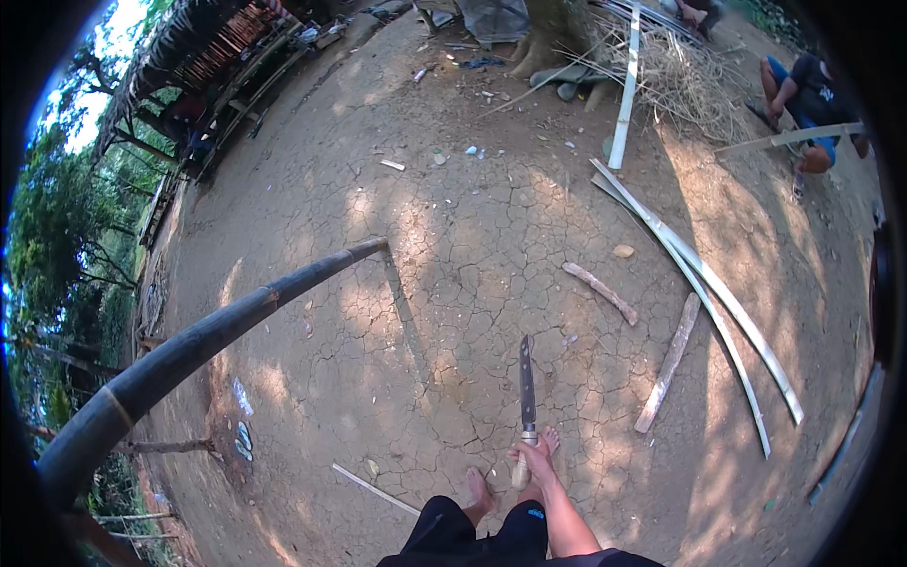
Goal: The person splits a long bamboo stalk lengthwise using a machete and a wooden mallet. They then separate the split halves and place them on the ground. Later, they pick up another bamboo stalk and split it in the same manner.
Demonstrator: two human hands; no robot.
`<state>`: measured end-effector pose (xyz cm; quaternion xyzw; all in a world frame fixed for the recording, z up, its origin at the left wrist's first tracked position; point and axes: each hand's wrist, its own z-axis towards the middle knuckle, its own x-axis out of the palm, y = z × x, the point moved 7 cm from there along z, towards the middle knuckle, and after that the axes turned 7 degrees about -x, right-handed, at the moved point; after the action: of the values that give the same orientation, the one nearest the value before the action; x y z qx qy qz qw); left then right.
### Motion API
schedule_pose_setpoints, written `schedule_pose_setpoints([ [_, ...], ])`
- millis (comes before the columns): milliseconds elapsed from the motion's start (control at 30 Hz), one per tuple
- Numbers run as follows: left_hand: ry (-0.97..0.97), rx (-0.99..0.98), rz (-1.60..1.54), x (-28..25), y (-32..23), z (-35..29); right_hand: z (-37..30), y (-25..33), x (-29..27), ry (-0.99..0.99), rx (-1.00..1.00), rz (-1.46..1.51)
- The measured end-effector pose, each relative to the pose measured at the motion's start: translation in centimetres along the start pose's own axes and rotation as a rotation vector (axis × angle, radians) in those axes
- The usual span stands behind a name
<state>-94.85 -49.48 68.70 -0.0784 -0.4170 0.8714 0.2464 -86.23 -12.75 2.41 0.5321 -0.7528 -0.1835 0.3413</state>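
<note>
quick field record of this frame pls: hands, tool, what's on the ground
right hand: right hand gripping the pale handle of a long knife, blade pointing away from the person
left hand: not in view
pole: long dark bamboo pole slanting from the lower left, far end resting on the ground
ground: cracked dry dirt, patchy shade
split strips: pale bamboo strips lying to the right
sticks: two short wood pieces near the strips
other person: seated person at the upper right
</note>
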Motion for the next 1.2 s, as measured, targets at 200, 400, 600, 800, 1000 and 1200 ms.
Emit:
schedule_pose_setpoints([
  [200,-0.245,0.268,-0.165,-18.6,-14.0,15.0,-4.7,4.6,4.0,-0.058,0.006,-0.087],
  [400,0.095,0.274,-0.124,-21.7,-13.4,14.5,-14.2,16.5,7.0,-0.042,-0.776,-0.613],
  [600,0.108,0.286,-0.092,-24.2,-11.6,11.9,-15.4,14.0,10.2,0.03,-0.33,-0.821],
  [800,0.239,0.372,-0.149,-24.6,-12.6,10.2,-19.2,11.0,12.7,0.215,-0.62,-0.772],
  [1000,0.299,0.354,0.027,-31.0,-11.3,8.4,-22.1,9.2,16.0,0.345,-0.469,-0.944],
  [1200,0.319,0.212,-0.091,-35.3,-9.5,4.9,-24.0,7.5,17.0,0.375,-0.347,-1.077],
])
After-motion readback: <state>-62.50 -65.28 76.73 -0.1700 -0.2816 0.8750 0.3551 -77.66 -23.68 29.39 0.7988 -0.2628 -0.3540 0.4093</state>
